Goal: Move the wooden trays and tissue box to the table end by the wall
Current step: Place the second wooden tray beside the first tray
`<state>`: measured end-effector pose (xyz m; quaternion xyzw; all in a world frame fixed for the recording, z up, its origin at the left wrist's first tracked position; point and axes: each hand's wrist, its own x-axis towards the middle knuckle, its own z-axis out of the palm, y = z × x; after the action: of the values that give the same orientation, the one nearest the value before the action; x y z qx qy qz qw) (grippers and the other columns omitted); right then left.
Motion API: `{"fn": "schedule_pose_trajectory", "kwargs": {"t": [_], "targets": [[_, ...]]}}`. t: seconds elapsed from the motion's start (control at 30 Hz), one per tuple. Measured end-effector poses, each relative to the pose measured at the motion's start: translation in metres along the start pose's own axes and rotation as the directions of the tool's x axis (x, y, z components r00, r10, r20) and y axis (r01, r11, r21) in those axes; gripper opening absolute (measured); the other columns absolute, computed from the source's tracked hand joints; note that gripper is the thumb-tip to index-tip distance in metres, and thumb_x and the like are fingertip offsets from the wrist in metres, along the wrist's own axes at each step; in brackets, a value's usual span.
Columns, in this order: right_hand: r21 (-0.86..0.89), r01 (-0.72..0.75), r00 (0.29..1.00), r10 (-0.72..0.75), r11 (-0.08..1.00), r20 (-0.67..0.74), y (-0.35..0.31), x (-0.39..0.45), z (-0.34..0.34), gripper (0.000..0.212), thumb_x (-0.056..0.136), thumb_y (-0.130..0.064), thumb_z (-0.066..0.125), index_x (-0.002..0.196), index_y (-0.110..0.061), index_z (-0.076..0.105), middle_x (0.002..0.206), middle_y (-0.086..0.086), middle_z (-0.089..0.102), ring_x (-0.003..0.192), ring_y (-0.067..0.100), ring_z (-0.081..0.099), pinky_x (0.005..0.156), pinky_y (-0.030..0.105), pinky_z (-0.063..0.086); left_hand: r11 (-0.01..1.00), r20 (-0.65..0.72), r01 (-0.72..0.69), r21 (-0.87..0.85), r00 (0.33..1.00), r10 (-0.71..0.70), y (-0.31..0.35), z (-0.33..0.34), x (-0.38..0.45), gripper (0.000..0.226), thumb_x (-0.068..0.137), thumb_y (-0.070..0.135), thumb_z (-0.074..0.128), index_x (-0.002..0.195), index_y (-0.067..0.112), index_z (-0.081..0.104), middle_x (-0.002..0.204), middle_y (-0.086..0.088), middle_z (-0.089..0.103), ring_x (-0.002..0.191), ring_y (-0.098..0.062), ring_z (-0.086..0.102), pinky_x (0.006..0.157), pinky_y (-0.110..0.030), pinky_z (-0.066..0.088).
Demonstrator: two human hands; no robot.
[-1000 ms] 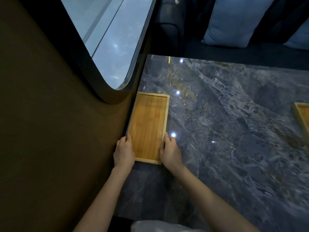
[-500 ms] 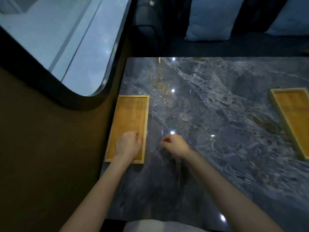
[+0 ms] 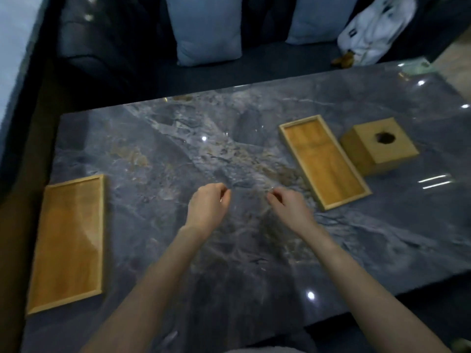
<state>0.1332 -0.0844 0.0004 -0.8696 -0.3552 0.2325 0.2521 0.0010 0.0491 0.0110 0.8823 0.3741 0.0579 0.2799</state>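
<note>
One empty wooden tray (image 3: 67, 243) lies flat at the table's left end, beside the wall. A second empty wooden tray (image 3: 323, 160) lies at an angle right of centre. Just to its right stands the wooden tissue box (image 3: 379, 146), a cube with a round hole on top. My left hand (image 3: 207, 206) and my right hand (image 3: 290, 206) hover over the middle of the marble table (image 3: 178, 154), fingers loosely curled and holding nothing. My right hand is a short way left of the second tray's near corner.
A dark sofa with two light blue cushions (image 3: 206, 29) runs along the table's far side. A white bag (image 3: 374, 26) sits at its right end. The brown wall (image 3: 15, 225) borders the table on the left.
Both hands let go of the left tray and moved right, to the table's middle. My view swung right, bringing the second tray and the tissue box into sight.
</note>
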Motion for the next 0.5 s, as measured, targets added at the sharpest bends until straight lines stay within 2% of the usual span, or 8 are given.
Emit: {"fn": "schedule_pose_trajectory", "kwargs": {"t": [0.1, 0.2, 0.27, 0.33, 0.43, 0.5], "targets": [[0.018, -0.057, 0.993, 0.058, 0.998, -0.104, 0.047, -0.001, -0.036, 0.024, 0.093, -0.021, 0.046, 0.09, -0.005, 0.063, 0.09, 0.017, 0.068, 0.084, 0.033, 0.061, 0.067, 0.037, 0.042, 0.997, 0.007, -0.065, 0.029, 0.998, 0.065, 0.049, 0.031, 0.012, 0.027, 0.089, 0.022, 0.046, 0.083, 0.001, 0.063, 0.093, -0.021, 0.067, 0.09, -0.037, 0.061, 0.074, -0.041, 0.046], [-0.004, -0.151, 0.966, 0.147, 0.989, -0.212, 0.097, 0.003, -0.063, 0.025, 0.094, -0.02, 0.044, 0.094, -0.003, 0.063, 0.093, 0.017, 0.067, 0.088, 0.034, 0.06, 0.067, 0.037, 0.042, 0.991, 0.018, -0.133, 0.01, 0.991, 0.133, 0.086, 0.07, 0.023, 0.033, 0.09, 0.024, 0.043, 0.093, -0.001, 0.065, 0.101, -0.021, 0.064, 0.097, -0.037, 0.059, 0.081, -0.042, 0.045], [-0.025, -0.228, 0.932, 0.21, 0.973, -0.295, 0.13, 0.006, -0.076, 0.025, 0.093, -0.018, 0.045, 0.101, -0.002, 0.063, 0.102, 0.019, 0.065, 0.1, 0.035, 0.056, 0.079, 0.04, 0.046, 0.985, 0.04, -0.171, 0.016, 0.985, 0.17, 0.106, 0.098, 0.027, 0.038, 0.089, 0.026, 0.042, 0.1, -0.003, 0.063, 0.11, -0.022, 0.063, 0.104, -0.037, 0.057, 0.09, -0.039, 0.042], [-0.007, -0.286, 0.899, 0.266, 0.958, -0.349, 0.158, 0.009, -0.086, 0.024, 0.092, -0.014, 0.047, 0.105, 0.0, 0.06, 0.108, 0.021, 0.062, 0.107, 0.036, 0.051, 0.089, 0.042, 0.042, 0.987, 0.089, -0.154, 0.036, 0.985, 0.15, 0.126, 0.126, 0.031, 0.042, 0.089, 0.027, 0.045, 0.114, -0.005, 0.056, 0.125, -0.023, 0.056, 0.118, -0.037, 0.049, 0.102, -0.039, 0.037], [-0.007, -0.369, 0.888, 0.35, 0.929, -0.297, 0.187, 0.015, -0.097, 0.036, 0.091, -0.016, 0.048, 0.123, 0.001, 0.05, 0.12, 0.024, 0.054, 0.115, 0.038, 0.043, 0.098, 0.042, 0.036, 0.99, 0.196, -0.074, 0.119, 0.979, 0.049, 0.148, 0.161, 0.035, 0.061, 0.092, 0.039, 0.039, 0.136, -0.003, 0.032, 0.149, -0.017, 0.03, 0.139, -0.029, 0.024, 0.116, -0.037, 0.021], [-0.051, -0.397, 0.9, 0.378, 0.916, -0.218, 0.198, 0.019, -0.099, 0.044, 0.093, -0.021, 0.045, 0.131, 0.0, 0.041, 0.127, 0.023, 0.048, 0.119, 0.038, 0.039, 0.1, 0.043, 0.034, 0.985, 0.216, -0.017, 0.17, 0.976, -0.02, 0.155, 0.177, 0.034, 0.07, 0.091, 0.045, 0.037, 0.142, 0.001, 0.019, 0.156, -0.011, 0.015, 0.144, -0.024, 0.011, 0.117, -0.038, 0.016]]}}
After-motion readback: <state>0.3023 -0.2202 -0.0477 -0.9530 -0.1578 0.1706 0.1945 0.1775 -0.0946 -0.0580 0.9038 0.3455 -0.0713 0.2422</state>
